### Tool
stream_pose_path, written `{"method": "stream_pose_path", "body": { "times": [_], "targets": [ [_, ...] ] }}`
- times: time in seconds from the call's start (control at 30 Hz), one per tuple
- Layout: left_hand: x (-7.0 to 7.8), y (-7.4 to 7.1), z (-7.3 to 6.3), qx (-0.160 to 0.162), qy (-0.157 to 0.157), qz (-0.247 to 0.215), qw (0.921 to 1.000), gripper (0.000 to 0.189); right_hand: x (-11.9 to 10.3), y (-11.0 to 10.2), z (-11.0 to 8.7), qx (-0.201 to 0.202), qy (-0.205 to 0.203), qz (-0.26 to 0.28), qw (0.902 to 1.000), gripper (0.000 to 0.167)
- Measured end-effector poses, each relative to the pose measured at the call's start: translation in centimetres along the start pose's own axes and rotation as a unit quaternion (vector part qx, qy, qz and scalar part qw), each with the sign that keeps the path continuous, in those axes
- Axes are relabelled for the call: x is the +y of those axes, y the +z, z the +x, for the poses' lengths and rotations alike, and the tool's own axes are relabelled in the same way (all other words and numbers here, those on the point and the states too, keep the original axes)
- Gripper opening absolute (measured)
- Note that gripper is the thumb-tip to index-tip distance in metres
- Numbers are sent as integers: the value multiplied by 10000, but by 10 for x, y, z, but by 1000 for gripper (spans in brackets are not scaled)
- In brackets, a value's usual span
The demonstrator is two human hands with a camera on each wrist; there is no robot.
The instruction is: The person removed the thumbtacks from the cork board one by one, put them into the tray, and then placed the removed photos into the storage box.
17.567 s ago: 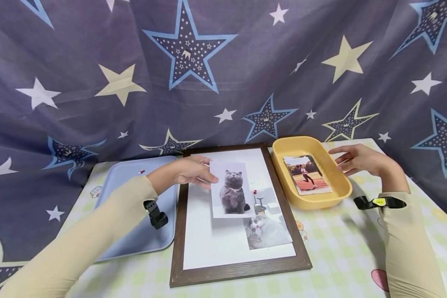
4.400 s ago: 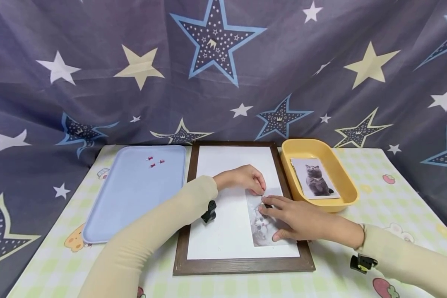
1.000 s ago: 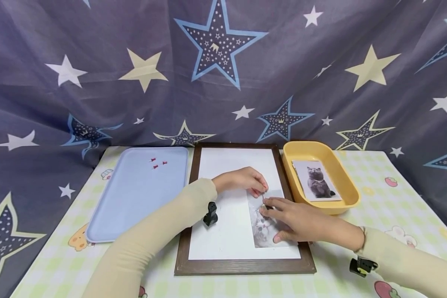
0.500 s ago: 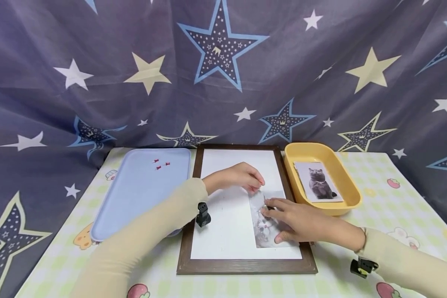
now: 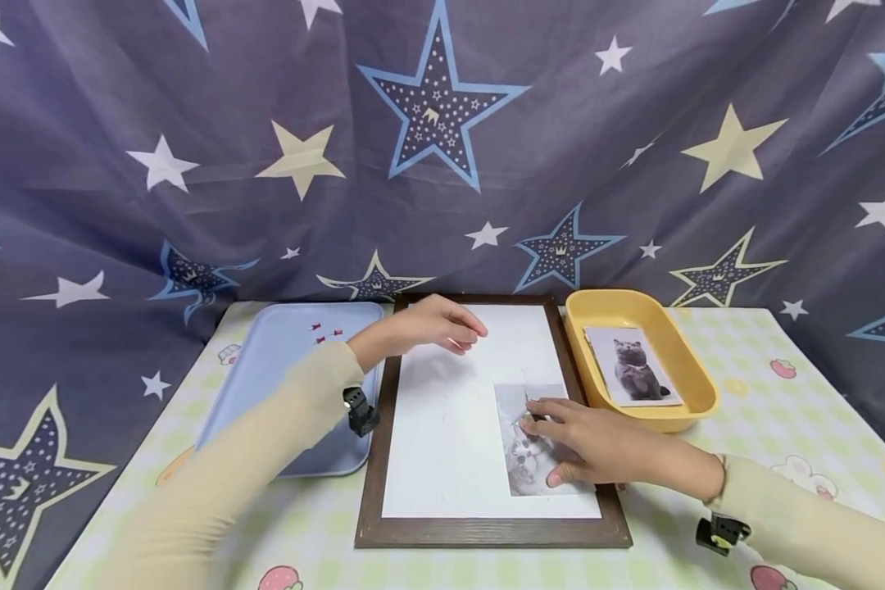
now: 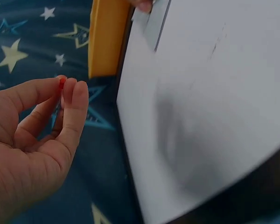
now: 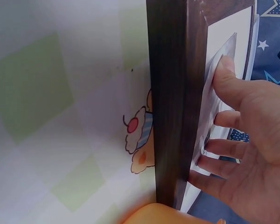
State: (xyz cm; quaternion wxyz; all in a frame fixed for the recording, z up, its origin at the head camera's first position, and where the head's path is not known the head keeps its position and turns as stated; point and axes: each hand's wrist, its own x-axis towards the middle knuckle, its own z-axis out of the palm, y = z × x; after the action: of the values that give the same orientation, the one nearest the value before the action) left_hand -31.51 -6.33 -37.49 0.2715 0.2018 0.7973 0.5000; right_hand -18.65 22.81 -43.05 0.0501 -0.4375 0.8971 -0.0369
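My left hand (image 5: 433, 324) is raised over the upper left of a white board (image 5: 442, 442) in a dark brown frame (image 5: 487, 533). Thumb and fingertip pinch a small red push pin (image 6: 61, 83), which shows in the left wrist view. On the board's lower right lies a cat photo (image 5: 519, 479). My right hand (image 5: 605, 445) presses it down with spread fingers, which cover its right part. In the right wrist view, that hand's fingertips touch the photo (image 7: 210, 93), whose near corner stands slightly off the board.
To the left, a blue tray (image 5: 339, 463) holds 3 red push pins (image 5: 320, 339), partly behind my left arm. A yellow basin (image 5: 689, 373) at the right holds a stack of photos (image 5: 637, 369), a grey cat uppermost. A starry curtain (image 5: 265, 82) hangs behind the checked tablecloth (image 5: 730, 426).
My left hand has left the photo's top edge and moved up and left with the push pin. My right hand stays on the photo. Earlier, the grey cat photo went into the basin.
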Motion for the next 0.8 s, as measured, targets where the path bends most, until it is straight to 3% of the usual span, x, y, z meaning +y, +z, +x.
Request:
{"method": "stream_pose_path", "body": {
  "times": [0.2, 0.4, 0.8],
  "targets": [
    [-9, -31, -9, 394, -165, 134, 9990, 29, 0, -2, 0, 95, -155, -3, 9998, 77],
    [-24, -60, -18, 699, -536, 361, 9955, 31, 2, -1, -2, 132, -171, -150, 9997, 78],
    [-61, -97, -38, 951, -907, 796, 9881, 39, 3, 3, -2, 146, -113, -117, 9998, 78]
  ]
}}
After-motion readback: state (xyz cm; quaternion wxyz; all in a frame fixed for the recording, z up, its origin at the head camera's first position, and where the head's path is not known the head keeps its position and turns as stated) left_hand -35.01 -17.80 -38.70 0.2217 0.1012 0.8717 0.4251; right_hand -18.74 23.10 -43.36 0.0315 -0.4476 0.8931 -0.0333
